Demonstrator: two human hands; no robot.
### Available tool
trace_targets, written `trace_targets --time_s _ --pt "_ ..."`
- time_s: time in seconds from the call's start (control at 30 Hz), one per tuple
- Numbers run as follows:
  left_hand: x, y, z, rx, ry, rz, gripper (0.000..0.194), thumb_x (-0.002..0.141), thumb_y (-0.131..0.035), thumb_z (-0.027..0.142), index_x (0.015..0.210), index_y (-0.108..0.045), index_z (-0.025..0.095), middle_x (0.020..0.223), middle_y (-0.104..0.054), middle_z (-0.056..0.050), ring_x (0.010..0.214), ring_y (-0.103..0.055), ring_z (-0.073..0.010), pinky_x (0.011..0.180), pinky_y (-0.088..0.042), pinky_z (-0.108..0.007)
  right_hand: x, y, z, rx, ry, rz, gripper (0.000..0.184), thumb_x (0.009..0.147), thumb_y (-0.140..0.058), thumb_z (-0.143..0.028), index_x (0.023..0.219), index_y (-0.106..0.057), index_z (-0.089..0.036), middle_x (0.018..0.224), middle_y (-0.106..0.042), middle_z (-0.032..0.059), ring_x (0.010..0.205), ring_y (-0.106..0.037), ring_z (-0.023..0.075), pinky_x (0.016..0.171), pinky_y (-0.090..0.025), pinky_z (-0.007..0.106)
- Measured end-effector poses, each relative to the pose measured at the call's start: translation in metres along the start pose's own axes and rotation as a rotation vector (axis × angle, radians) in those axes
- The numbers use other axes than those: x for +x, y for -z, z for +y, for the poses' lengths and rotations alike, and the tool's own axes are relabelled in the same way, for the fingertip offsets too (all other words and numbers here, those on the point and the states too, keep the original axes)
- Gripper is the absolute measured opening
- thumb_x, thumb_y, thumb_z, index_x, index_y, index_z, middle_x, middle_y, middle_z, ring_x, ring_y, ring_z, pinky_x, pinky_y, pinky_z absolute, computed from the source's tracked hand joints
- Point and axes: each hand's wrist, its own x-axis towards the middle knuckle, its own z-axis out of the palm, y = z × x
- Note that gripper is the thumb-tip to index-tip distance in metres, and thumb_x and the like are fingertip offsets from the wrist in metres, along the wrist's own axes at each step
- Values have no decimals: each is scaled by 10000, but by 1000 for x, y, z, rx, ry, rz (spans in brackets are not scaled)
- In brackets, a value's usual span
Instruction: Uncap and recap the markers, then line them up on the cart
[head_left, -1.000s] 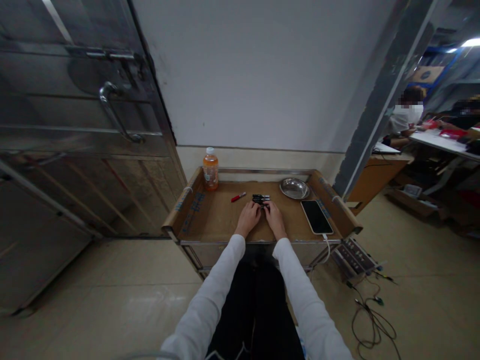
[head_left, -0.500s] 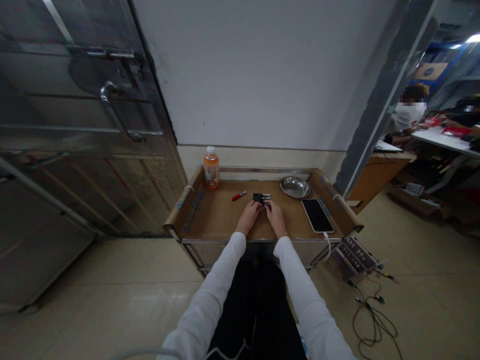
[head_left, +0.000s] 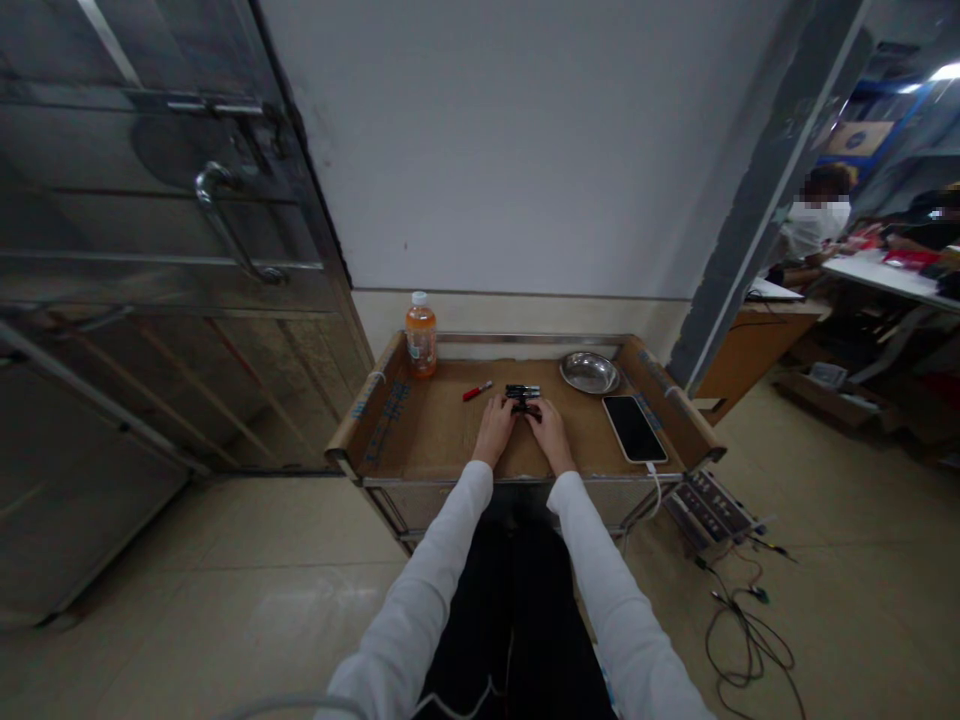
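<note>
Several black pens [head_left: 523, 391] lie side by side on the cardboard-lined cart top, straight in front of my hands. My left hand [head_left: 493, 430] and my right hand [head_left: 551, 435] rest close together just below them, fingers curled inward. Between the fingertips is a dark, slim thing that looks like another black pen [head_left: 528, 410], held from both sides; my fingers hide its ends. A red pen [head_left: 477, 391] lies apart, beyond and to the left of my left hand.
A bottle of orange drink [head_left: 421, 338] stands at the cart's back left corner. On the right are a round metal dish [head_left: 590, 373] and a phone [head_left: 634, 429] with a white cable. Raised cardboard-covered sides [head_left: 375, 400] bound the cart. Cables [head_left: 750, 635] lie on the floor.
My hands have parted slightly, and a dark pen-like thing now shows more clearly between the fingertips, just below the row of black pens. The other things on the cart stay put.
</note>
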Motion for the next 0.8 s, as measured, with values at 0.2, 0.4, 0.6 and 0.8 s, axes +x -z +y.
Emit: trace_targets --time_s 0.2,0.4,0.6,0.8 --pt "0 4 1 45 30 -25 163 865 -545 153 1022 -584 177 1037 -549 -95 1014 -543 -224 928 -452 -419 0 -1 1 -11 -20 23 177 813 -540 -155 970 -613 -191 1026 -571 82 954 -593 204 902 -489 373" --pt "1 3 -1 32 67 -7 195 865 -544 156 1057 -568 173 1061 -537 -101 1040 -532 -223 940 -440 -419 -2 3 -8 -157 -39 90 208 862 -399 -143 893 -601 -182 944 -537 77 884 -551 196 869 -457 348" --pt "1 8 7 148 102 63 213 895 -478 206 1074 -585 166 1109 -570 -156 1067 -531 -285 926 -435 -473 -5 4 -18 -373 -101 99 200 798 -492 -153 975 -584 -156 1021 -547 138 988 -488 267 892 -387 412" --pt "-3 17 12 364 444 177 478 872 -370 113 1331 -452 216 1449 -402 -118 1361 -313 -294 1086 -294 -490 -6 6 -23 -572 -178 -41 251 860 -510 -226 1093 -562 -147 1111 -559 144 1039 -474 278 888 -360 397"
